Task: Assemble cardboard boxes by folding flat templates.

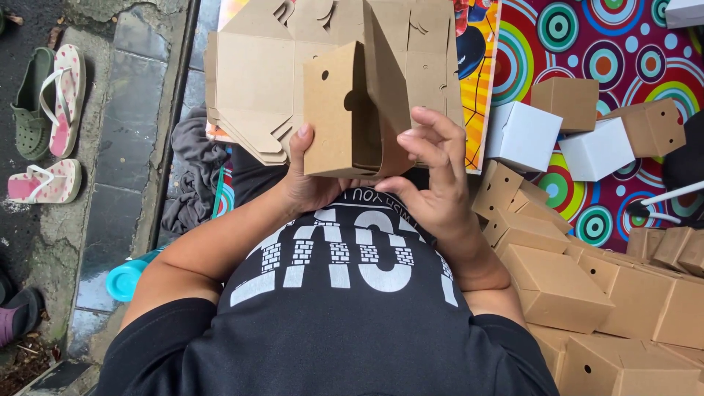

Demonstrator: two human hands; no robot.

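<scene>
folded boxes [587, 286] crowd right; flat blanks [257, 81] ahead; left paving [132, 95] open.

Left hand [306, 180]: palm and most fingers hidden behind half-folded cardboard box [352, 110]; only thumb tip shows on near face. Right hand [433, 180]: fingertips curl behind box flap, tips out of sight. Box interior dark, unreadable. Flat cardboard blanks [253, 81] beyond fingers: cut by top edge. Folded brown boxes [609, 293] right of right-hand fingers: cut by right and bottom edges.
</scene>
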